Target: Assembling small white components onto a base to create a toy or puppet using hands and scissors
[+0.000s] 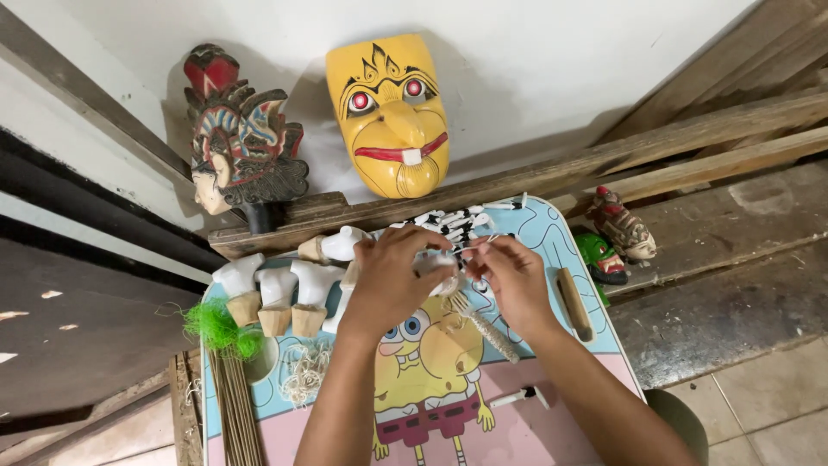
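Note:
My left hand [390,274] is curled around a small white carved piece [440,274] over the middle of a cartoon-printed table [561,237]. My right hand [513,274] pinches a thin white string [473,248] beside that piece. A frayed rope-like cord [487,328] hangs from between the hands. Behind the hands lies a heap of small black-and-white painted pieces [457,221].
White-primed wooden torsos [276,293] stand at the table's left, with green fibre [216,328], thin sticks [237,406] and coiled string [304,373]. A wooden-handled tool [573,302] and a small brush [517,398] lie right. A yellow mask [390,112], carved heads [237,142] and small figures [623,226] sit behind.

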